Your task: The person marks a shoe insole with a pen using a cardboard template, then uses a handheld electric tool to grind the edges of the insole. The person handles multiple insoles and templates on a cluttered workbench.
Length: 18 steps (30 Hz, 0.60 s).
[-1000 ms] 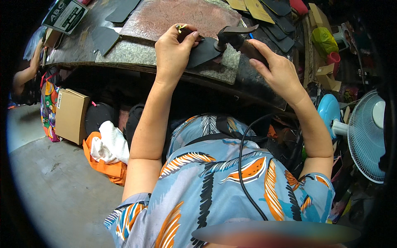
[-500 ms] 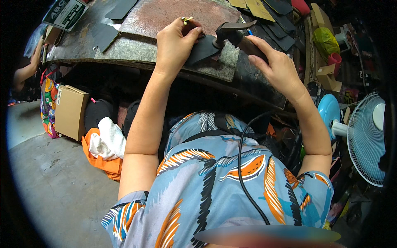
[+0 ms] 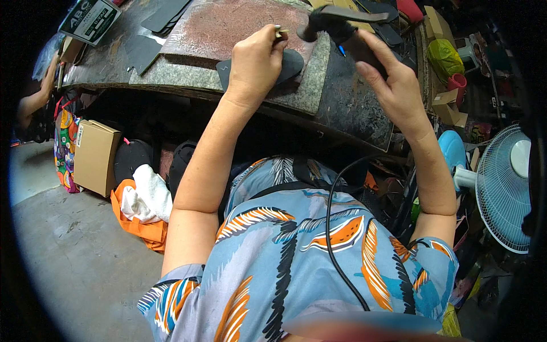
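Note:
My right hand (image 3: 393, 91) grips the handle of a hammer (image 3: 336, 24) with a dark-wrapped neck, its head raised above the work board. Beside it on the left, my left hand (image 3: 257, 65) is closed with the fingers pinched together. A small yellowish tip sticks out at those fingers; what it belongs to is hidden. Under the left hand lies a dark grey, sole-shaped piece (image 3: 292, 67), flat on the grey stone slab (image 3: 310, 94) and partly covered by the hand. The hammer is apart from this piece.
A reddish, worn board (image 3: 222, 25) lies on the bench. Several dark grey cut pieces (image 3: 143, 52) are at its left. A blue pen (image 3: 341, 50) lies near the hammer. A tin (image 3: 89, 20) stands far left, a fan (image 3: 507, 188) at right. Another person's arm (image 3: 40, 97) shows at left.
The hammer has lifted off the dark grey piece, up and to the right. That piece now lies turned under my left hand, which has shifted slightly right.

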Available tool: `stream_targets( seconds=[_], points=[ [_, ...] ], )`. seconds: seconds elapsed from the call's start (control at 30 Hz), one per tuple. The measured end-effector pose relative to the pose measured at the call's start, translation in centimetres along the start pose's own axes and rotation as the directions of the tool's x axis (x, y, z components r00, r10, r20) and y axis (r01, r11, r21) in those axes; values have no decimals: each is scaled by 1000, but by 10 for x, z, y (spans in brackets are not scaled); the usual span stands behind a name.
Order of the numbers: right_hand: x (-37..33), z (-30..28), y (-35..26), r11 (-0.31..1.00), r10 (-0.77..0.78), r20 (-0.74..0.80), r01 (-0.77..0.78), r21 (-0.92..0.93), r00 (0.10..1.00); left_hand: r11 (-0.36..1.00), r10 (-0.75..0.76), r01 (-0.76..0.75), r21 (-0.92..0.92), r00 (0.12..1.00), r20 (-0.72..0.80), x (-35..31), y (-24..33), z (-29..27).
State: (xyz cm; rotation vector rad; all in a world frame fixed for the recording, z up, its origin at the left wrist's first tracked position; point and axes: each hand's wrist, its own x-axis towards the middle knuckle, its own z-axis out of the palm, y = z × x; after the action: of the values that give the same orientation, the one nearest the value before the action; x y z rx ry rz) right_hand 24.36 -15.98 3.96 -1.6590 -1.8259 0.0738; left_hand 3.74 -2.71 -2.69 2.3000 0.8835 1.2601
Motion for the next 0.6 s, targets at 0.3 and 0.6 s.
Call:
stream_targets(
  seconds=[0.3,0.6],
  points=[
    [-17,19,6,971,85,160,-46,-236,984,764,-378,335,-552,925,39,-8,-11,3],
    [-15,17,6,973,98,184,-56,-222,978,823,-394,394,-409,915,89,-5,-8,2]
  ],
)
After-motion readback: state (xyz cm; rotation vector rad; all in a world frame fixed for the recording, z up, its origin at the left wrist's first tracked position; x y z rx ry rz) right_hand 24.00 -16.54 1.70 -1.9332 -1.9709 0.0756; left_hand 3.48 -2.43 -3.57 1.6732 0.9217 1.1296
